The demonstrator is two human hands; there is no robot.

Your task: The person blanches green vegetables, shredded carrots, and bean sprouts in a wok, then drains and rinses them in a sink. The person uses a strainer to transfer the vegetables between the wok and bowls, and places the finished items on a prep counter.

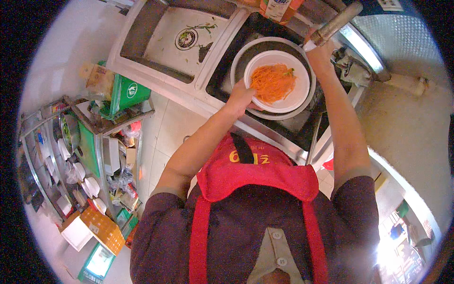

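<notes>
My left hand (242, 95) grips the near left rim of a white round bowl (302, 78). Shredded carrot (273, 84) lies inside, with a small green scrap near its far right side. Beneath the white bowl is a wider metal basin (238, 67), set in the dark right sink compartment (221, 80). My right hand (319, 55) is beyond the basin's right rim. A pale cylindrical fitting (335, 25), perhaps a tap spout, crosses in front of it and hides some fingers; whether they hold it is unclear.
Green scraps lie around the drain (186, 39) in the left sink compartment (156, 46). An orange bottle (280, 10) stands behind the sink. Crumpled cloth (354, 69) lies at right. Leftward are a green bin (129, 92) and cluttered shelving (103, 131).
</notes>
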